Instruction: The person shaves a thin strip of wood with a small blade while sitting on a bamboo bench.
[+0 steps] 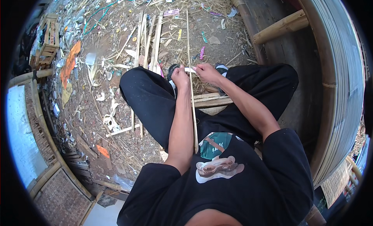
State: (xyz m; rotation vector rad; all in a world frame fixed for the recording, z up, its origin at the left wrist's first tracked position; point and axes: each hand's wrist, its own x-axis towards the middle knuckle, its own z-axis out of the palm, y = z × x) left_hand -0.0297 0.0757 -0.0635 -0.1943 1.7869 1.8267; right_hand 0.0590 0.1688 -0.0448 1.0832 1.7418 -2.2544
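A long, thin bamboo strip (193, 105) runs upright between my forearms, from the ground ahead back to my shirt. My left hand (181, 77) is closed just left of it, and my right hand (207, 73) is closed just right of it. A short white strip (189, 69) spans the gap between my fingers and crosses the bamboo. Both hands pinch its ends. Whether it is wrapped round the bamboo or only lies across it, I cannot tell.
Several split bamboo slats (156, 41) lie on the littered ground ahead. Wood pieces (210, 101) lie between my legs. A wooden crate (49, 39) stands far left. A bamboo-framed woven panel (62, 197) is at lower left; a curved bamboo structure (329, 86) rises at right.
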